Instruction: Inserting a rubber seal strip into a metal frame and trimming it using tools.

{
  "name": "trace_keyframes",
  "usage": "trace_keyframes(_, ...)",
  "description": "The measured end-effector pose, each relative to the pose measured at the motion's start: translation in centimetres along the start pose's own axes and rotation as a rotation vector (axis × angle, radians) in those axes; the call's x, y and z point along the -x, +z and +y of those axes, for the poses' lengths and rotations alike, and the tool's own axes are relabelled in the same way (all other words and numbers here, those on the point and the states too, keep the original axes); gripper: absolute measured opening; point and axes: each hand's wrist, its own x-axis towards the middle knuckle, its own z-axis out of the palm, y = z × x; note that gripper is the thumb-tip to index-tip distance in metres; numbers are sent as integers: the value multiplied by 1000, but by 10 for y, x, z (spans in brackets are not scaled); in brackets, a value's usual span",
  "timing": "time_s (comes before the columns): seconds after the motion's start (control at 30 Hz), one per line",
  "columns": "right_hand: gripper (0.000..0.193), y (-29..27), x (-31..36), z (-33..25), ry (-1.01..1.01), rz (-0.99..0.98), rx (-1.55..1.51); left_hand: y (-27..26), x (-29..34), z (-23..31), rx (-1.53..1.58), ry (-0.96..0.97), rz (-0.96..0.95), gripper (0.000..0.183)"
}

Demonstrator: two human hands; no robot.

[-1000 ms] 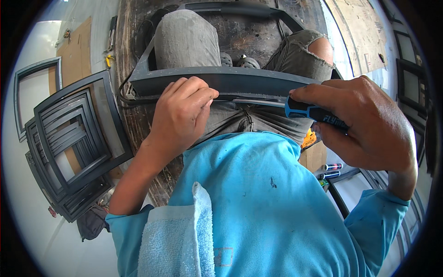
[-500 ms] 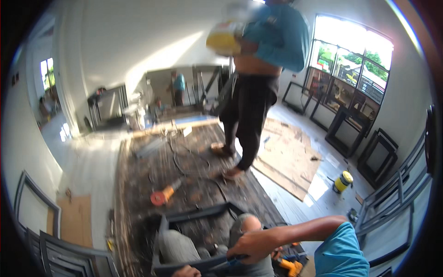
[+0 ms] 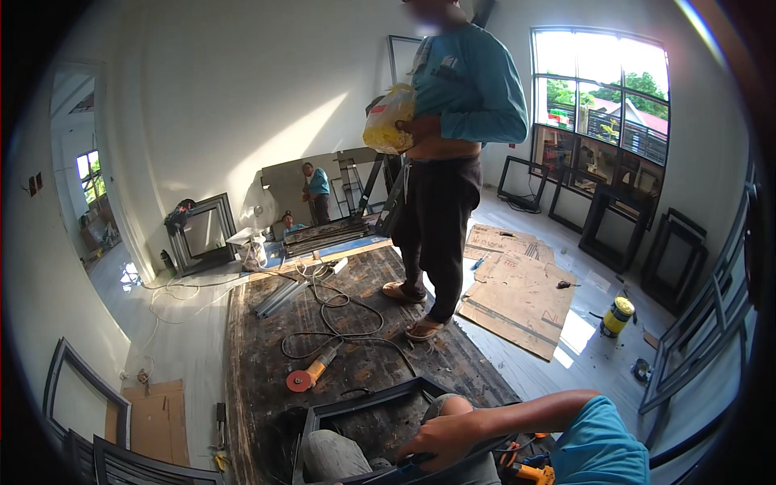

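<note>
A dark grey metal frame (image 3: 364,398) lies around my bent knees, its near side running along the lower edge. My right hand (image 3: 440,439) is over the near side of the frame, fingers curled and closed. Under the fingers shows a small dark, bluish piece, mostly hidden, whose kind I cannot make out. My left hand is out of view. An orange-and-black power tool (image 3: 533,473) lies beside my right forearm.
An angle grinder (image 3: 314,372) with a red disc and a looping cable lies on the worn board (image 3: 267,347). A co-worker (image 3: 453,162) stands ahead, holding a yellow bag (image 3: 390,121). Cardboard (image 3: 517,299), a yellow-black container (image 3: 617,317) and several window frames (image 3: 616,230) stand or lie around.
The view has shifted, so the scene sits lower and further right. My left hand has dropped out of view. My right hand stays at the frame's near side.
</note>
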Motion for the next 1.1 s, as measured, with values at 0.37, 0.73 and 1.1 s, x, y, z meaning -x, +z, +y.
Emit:
trace_keyframes(0.37,39,6,1,2,2,8,-27,-22,0,0,-67,-160,-246,15)
trace_keyframes(0.73,41,5,2,0,3,19,-55,-34,11,-4,-171,-142,-248,16)
trace_keyframes(1.1,43,8,0,3,-25,32,-70,-67,36,-24,-82,-293,421,36)
